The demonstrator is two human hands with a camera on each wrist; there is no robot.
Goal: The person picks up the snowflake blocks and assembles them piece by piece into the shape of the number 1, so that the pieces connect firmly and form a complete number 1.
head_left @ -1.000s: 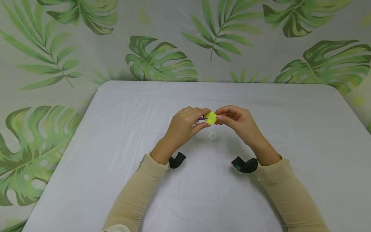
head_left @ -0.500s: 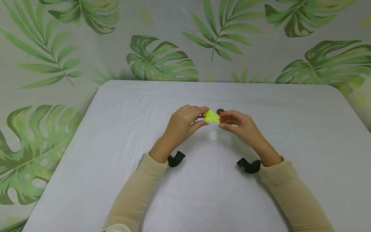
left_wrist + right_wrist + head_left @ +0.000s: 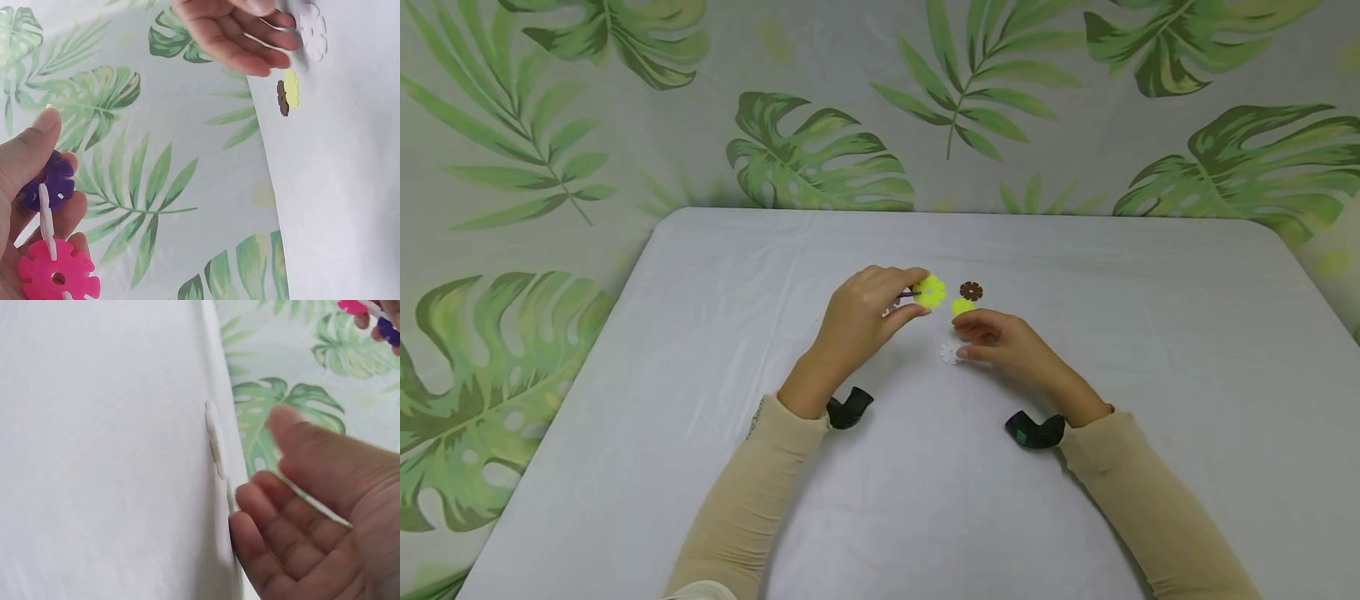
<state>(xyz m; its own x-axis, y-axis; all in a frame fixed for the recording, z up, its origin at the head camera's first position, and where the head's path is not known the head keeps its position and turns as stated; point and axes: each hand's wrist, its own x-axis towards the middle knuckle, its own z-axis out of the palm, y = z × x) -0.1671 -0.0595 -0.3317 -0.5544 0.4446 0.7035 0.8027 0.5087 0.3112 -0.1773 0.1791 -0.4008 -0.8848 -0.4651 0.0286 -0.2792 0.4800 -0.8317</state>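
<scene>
My left hand (image 3: pixel 868 312) pinches a chain of notched plastic discs, raised over the table. Its yellow disc (image 3: pixel 931 292) shows at the fingertips in the head view; a purple disc (image 3: pixel 55 181), a white disc (image 3: pixel 47 219) set edge-on and a pink disc (image 3: pixel 59 275) show in the left wrist view. My right hand (image 3: pixel 1011 346) holds nothing, fingers loosely bent, low over the table. Its thumb overlaps a loose white disc (image 3: pixel 949 353) in the head view. Another yellow disc (image 3: pixel 962 307), partly hidden by the fingers, and a brown disc (image 3: pixel 972 291) lie just beyond.
A white cloth covers the table (image 3: pixel 700 333), whose far edge meets a leaf-patterned backdrop (image 3: pixel 820 150). Black wrist-camera mounts (image 3: pixel 850 408) jut inward from both sleeves, over the near part of the table.
My right hand has come away from the yellow pieces and lowered toward the white disc, uncovering the loose yellow and brown discs. My left hand has shifted slightly left and away with its chain.
</scene>
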